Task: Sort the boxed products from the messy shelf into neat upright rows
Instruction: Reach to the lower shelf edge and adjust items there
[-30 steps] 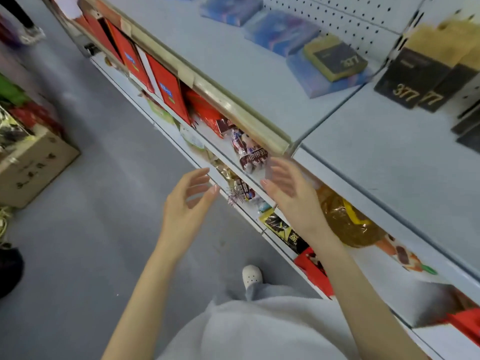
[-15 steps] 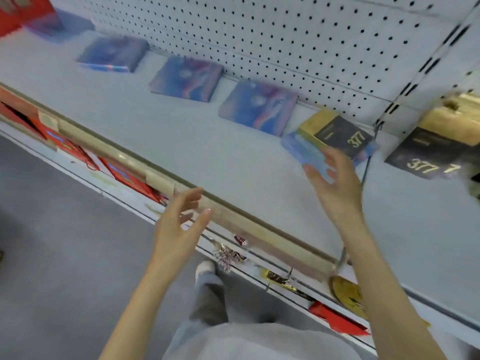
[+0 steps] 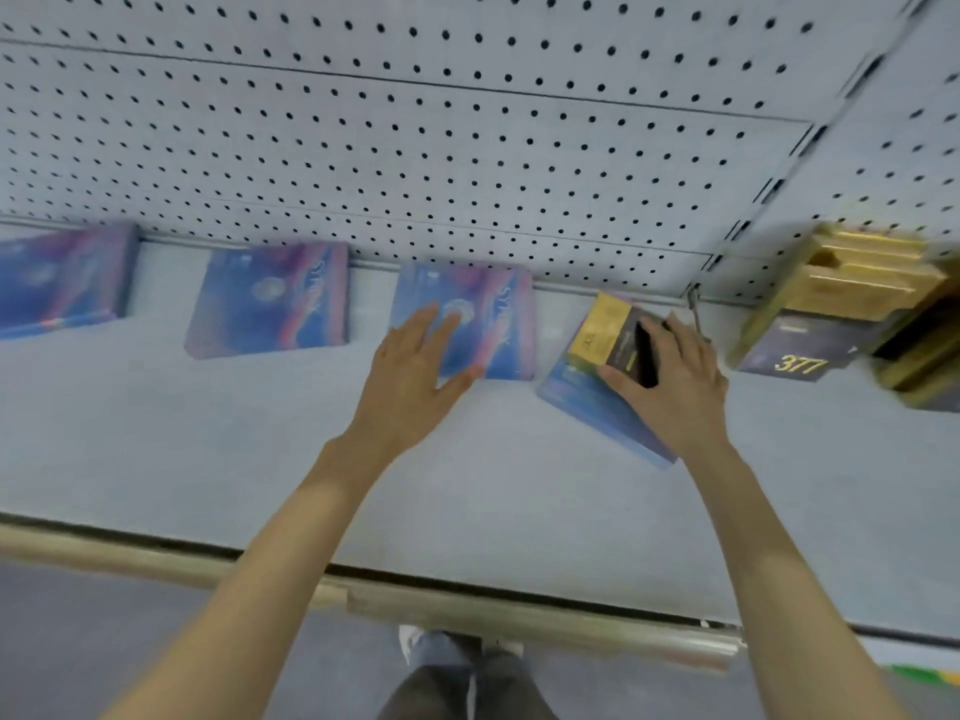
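Observation:
Three blue-and-purple flat boxes lie face up along the back of the grey shelf (image 3: 208, 449): one at far left (image 3: 62, 278), one further right (image 3: 270, 298) and a third (image 3: 498, 314). My left hand (image 3: 410, 376) hovers with spread fingers over the front left part of the third. A fourth blue box (image 3: 597, 413) lies askew to the right. On it rests a gold-and-black box (image 3: 602, 330). My right hand (image 3: 680, 381) grips this box, thumb on its near edge and fingers over its far side.
A leaning pile of gold-and-black boxes marked 377 (image 3: 841, 304) stands at the right behind a shelf divider. A white pegboard (image 3: 467, 148) backs the shelf. The shelf's front rail (image 3: 519, 615) runs below my arms, with the floor and my shoes beneath.
My view rose from the lower shelves to this shelf. Both hands reached forward: the right closed on the gold-and-black box, and the left came over the third blue box.

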Demonstrator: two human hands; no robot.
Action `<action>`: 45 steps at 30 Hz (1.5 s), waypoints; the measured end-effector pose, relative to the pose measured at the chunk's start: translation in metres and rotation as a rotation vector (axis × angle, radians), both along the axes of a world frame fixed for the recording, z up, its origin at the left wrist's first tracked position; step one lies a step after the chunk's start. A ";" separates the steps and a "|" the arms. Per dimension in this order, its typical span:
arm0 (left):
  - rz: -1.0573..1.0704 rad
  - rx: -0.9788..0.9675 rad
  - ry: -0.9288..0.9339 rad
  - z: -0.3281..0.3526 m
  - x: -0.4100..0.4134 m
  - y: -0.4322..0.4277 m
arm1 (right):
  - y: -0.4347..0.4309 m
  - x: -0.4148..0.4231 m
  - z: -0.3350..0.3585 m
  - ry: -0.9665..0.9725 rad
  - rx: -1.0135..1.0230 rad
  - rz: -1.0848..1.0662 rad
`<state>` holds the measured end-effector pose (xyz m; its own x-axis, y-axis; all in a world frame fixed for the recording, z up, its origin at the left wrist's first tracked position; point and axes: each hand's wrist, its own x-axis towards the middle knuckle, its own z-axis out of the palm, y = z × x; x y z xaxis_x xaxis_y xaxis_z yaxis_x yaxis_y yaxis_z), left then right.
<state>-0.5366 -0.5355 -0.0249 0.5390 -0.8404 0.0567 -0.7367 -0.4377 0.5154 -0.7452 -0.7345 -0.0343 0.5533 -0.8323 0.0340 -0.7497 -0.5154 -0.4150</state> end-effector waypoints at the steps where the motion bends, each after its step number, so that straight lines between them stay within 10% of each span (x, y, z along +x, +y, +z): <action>1: -0.028 0.096 -0.081 -0.008 0.002 -0.005 | -0.002 -0.003 0.002 0.018 -0.006 0.015; 13: -0.051 0.402 -0.279 -0.023 -0.025 0.018 | -0.002 -0.036 -0.005 -0.099 0.144 -0.192; 23: -0.042 0.297 -0.207 -0.006 -0.112 0.099 | 0.017 -0.036 -0.006 -0.360 0.203 -0.306; 28: 0.148 -0.032 0.173 0.003 -0.081 0.090 | 0.039 -0.039 -0.001 -0.663 0.089 -0.219; 35: 0.164 -0.050 0.309 -0.008 -0.023 0.052 | 0.088 -0.049 0.021 -1.224 1.068 -0.498; 45: 0.123 -0.211 0.372 -0.023 -0.026 0.066 | 0.180 -0.008 0.014 -0.915 0.811 -0.679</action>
